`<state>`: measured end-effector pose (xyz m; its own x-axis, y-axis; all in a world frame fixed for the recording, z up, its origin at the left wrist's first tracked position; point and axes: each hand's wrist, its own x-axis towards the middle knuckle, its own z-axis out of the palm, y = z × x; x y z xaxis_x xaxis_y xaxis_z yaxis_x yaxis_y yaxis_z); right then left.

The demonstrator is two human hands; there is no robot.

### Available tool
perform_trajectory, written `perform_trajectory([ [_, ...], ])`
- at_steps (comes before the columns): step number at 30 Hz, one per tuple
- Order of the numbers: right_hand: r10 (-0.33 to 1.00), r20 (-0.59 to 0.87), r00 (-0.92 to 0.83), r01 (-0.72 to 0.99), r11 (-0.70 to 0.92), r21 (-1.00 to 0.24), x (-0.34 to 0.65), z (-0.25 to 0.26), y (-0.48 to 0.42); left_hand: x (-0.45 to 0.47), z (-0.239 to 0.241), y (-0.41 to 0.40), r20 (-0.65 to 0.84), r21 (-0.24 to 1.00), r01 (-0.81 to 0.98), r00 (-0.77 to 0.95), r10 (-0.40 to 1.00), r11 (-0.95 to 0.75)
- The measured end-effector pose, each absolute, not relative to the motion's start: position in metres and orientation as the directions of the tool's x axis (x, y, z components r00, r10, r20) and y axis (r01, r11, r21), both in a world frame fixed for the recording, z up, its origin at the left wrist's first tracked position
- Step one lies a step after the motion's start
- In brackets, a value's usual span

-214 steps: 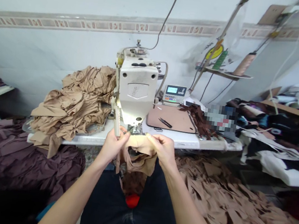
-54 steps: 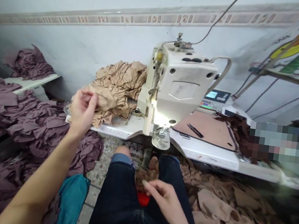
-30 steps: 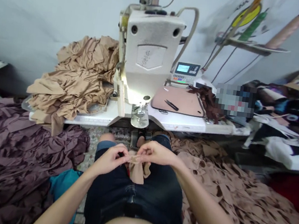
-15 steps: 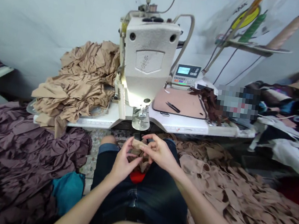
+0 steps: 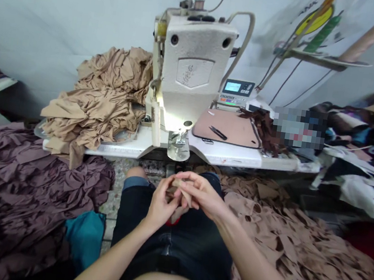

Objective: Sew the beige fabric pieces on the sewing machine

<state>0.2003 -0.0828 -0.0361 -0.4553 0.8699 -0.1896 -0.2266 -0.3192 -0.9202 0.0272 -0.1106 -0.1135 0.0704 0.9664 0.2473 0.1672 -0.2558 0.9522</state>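
A small tan fabric piece (image 5: 178,185) is pinched between both hands over my lap. My left hand (image 5: 160,203) grips it from below with closed fingers. My right hand (image 5: 202,193) holds its upper edge, fingers closed over it. Both hands sit just below the presser foot (image 5: 179,141) of the white sewing machine (image 5: 191,73), apart from it. My dark shorts (image 5: 173,240) lie under the hands.
A heap of tan fabric (image 5: 98,100) lies on the table's left. A pink mat with tweezers (image 5: 228,129) and a control panel (image 5: 237,90) sit right of the machine. Purple cloth (image 5: 19,190) piles on the left, tan cut pieces (image 5: 297,248) cover the floor at right.
Both hands drew closer together around the fabric piece, which is now more bunched and mostly hidden between the fingers. Earlier my left hand had reached toward the tan heap.
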Motion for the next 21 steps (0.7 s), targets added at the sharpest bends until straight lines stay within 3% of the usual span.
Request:
perform_trajectory([
  [3,0.849,-0.184,-0.496,-0.203,-0.319,-0.926,0.197,-0.040,-0.090,0.030,-0.117,-0.113,0.236,0.960,0.138,0.074,0.969,-0.245],
  [6,0.871,-0.212,-0.444,-0.117,-0.291,-0.950,0.214,-0.040,-0.086,0.018,-0.112,-0.114,0.127,0.986,0.088,0.140,0.982,-0.140],
  [9,0.888,-0.186,-0.419,0.077,-0.169,-0.983,0.237,-0.038,-0.077,-0.004,-0.095,-0.108,0.114,0.964,0.198,0.292,0.950,-0.176],
  [13,0.817,-0.155,-0.555,0.310,0.030,-0.950,0.248,-0.038,-0.069,-0.026,-0.068,-0.095,0.098,0.876,0.371,0.488,0.867,-0.308],
  [18,0.764,0.008,-0.646,0.344,0.300,-0.890,0.242,-0.040,-0.064,-0.033,-0.058,-0.089,-0.110,0.956,0.286,0.544,0.832,-0.061],
  [21,0.705,0.005,-0.709,0.299,0.308,-0.903,0.240,-0.041,-0.063,-0.037,-0.054,-0.088,-0.206,0.969,0.238,0.623,0.755,0.069],
])
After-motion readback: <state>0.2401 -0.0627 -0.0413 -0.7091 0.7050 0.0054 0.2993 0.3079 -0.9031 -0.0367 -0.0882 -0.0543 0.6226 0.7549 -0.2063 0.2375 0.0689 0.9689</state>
